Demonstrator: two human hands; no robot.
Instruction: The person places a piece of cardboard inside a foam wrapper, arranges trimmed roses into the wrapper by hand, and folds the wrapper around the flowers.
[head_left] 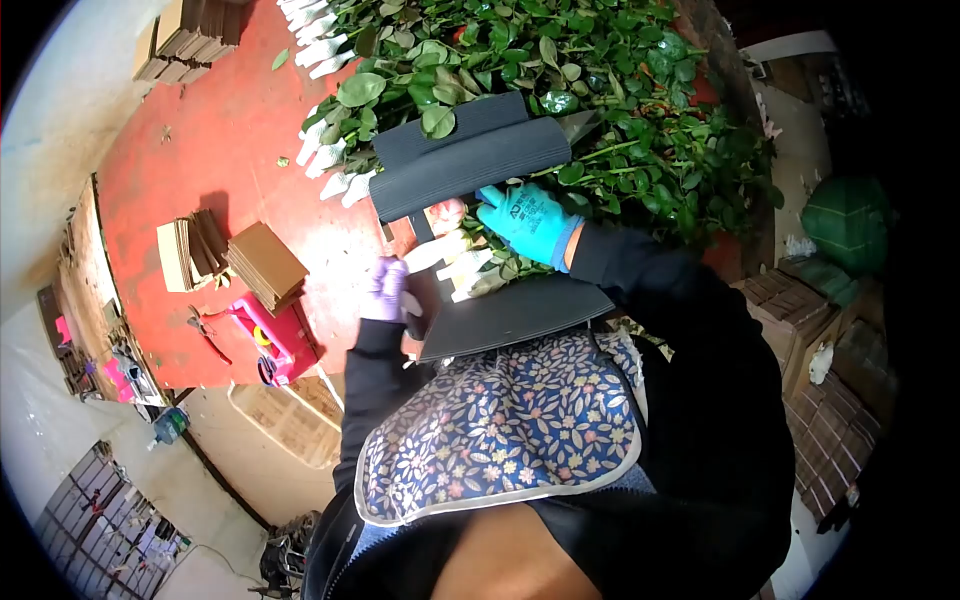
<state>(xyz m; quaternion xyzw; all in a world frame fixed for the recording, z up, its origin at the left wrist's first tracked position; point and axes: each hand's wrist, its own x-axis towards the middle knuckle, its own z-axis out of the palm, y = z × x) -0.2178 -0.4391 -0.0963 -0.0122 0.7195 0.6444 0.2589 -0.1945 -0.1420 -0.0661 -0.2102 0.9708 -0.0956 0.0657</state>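
My right hand, in a blue glove (525, 222), rests by the lower edge of a dark ribbed sheet (470, 165), over leafy stems. Its fingers look bent, and what they hold, if anything, is hidden. My left hand, in a purple glove (388, 288), is raised left of the white-wrapped flower heads (468, 268); glare blurs its fingers. A pink rose head (446, 215) shows between the ribbed sheet and the wrapped heads. Nearest my body lies a curved black panel (515, 316). Beyond the sheet are many leafy stems (640, 150) with white-wrapped heads (325, 50) at their left ends.
The red table (230, 130) bears stacks of cardboard pieces (268, 262), more cardboard (190, 252) and a pink tape dispenser (278, 338). Pliers (210, 335) lie beside it. Cardboard boxes (785, 310) and a green bundle (845, 225) stand at the right.
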